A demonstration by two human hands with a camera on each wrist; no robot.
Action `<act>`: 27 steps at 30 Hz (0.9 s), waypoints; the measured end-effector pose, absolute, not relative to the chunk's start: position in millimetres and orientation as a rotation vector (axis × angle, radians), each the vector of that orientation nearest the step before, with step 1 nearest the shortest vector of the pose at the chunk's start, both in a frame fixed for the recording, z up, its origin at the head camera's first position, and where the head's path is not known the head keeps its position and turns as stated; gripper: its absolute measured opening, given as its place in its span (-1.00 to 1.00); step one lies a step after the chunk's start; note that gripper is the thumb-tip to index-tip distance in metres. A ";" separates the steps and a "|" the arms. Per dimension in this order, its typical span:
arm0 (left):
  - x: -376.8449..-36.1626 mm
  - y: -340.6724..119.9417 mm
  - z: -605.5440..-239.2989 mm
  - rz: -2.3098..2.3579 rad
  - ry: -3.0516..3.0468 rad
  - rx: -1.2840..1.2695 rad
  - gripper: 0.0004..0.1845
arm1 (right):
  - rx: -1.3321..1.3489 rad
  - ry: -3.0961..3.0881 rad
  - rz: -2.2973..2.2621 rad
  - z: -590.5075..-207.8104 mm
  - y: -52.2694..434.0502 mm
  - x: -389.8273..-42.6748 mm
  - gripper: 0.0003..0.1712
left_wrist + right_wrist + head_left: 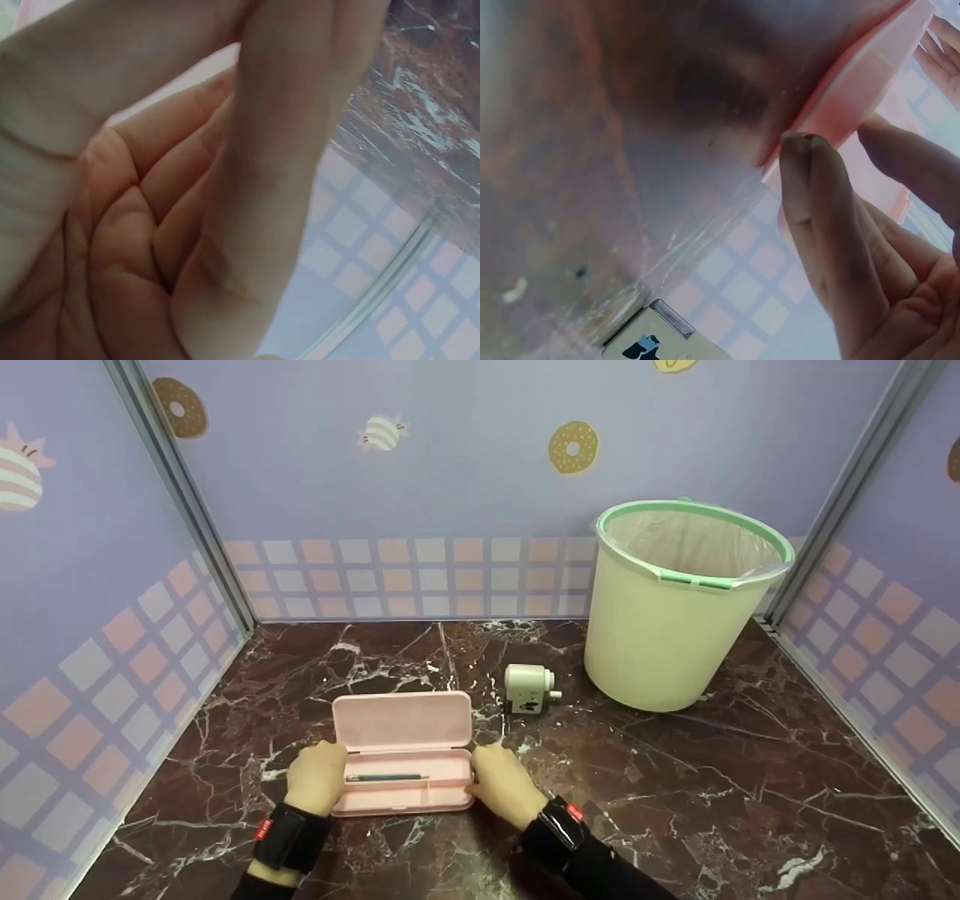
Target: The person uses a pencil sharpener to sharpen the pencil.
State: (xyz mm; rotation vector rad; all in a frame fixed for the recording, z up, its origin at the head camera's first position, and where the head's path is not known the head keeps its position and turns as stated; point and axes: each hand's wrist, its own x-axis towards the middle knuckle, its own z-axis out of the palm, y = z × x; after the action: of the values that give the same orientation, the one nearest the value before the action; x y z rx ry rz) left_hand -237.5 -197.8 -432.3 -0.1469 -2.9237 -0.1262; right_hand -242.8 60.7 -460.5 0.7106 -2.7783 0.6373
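Note:
A pink pencil case (405,721) lies on the marble-patterned surface with its lid raised at the back. Inside the tray is one dark green pencil (388,777), lying lengthwise. My left hand (315,776) grips the case's left end with bent fingers; in the left wrist view the fingertips run out of frame. At the opposite end, my right hand (506,784) holds the case between thumb and fingers. The right wrist view has the thumb and fingertips against the pink wall of the case (855,90).
A white crank pencil sharpener (525,690) stands behind the case, to its right. Farther right is a tall pale bin (660,637) with a green rim and a clear liner. Patterned walls (420,495) enclose the surface at the back and both sides. Small white bits are scattered near the sharpener.

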 end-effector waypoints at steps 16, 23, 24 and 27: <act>-237.0 -193.4 -432.6 -0.082 -2.911 -0.204 -0.96 | 0.674 -2.753 0.596 -461.5 63.1 -232.3 -0.77; -235.9 -194.7 -433.7 -0.075 -2.890 -0.213 -0.95 | 0.673 -2.729 0.547 -461.4 61.4 -230.8 -0.75; -235.7 -194.7 -433.3 -0.076 -2.891 -0.212 -0.95 | 0.674 -2.729 0.546 -460.7 61.2 -230.8 -0.75; -235.4 -194.6 -432.4 -0.084 -2.897 -0.209 -0.94 | 0.675 -2.738 0.546 -459.5 61.1 -230.7 -0.76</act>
State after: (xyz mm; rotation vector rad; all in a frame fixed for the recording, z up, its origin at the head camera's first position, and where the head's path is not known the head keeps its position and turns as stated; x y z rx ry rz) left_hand -235.4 -194.6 -432.4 -0.2094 -2.8966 -0.0837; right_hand -230.7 61.1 -459.5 0.6746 -2.7375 0.5459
